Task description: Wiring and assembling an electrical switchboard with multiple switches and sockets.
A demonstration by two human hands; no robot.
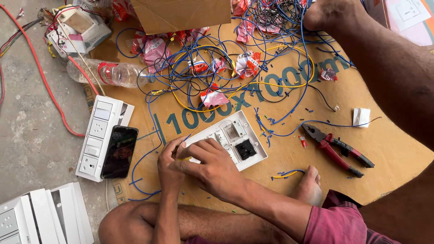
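The brown cardboard sheet [389, 149] with big teal print covers the floor, and a folded cardboard box [181, 13] lies at its top edge. Near the middle sits the white switch plate [239, 142], rigid plastic and probably light, best held by its frame edges, not by the small modules. The left hand [171, 167] and right hand [212, 165] meet at its left end, pinching a thin yellow wire [184, 158], which looks soft and bendable. Red-and-white torn wrappers [212, 97] lie in the blue wire tangle [253, 49]. Red-handled pliers [337, 149] rest apart.
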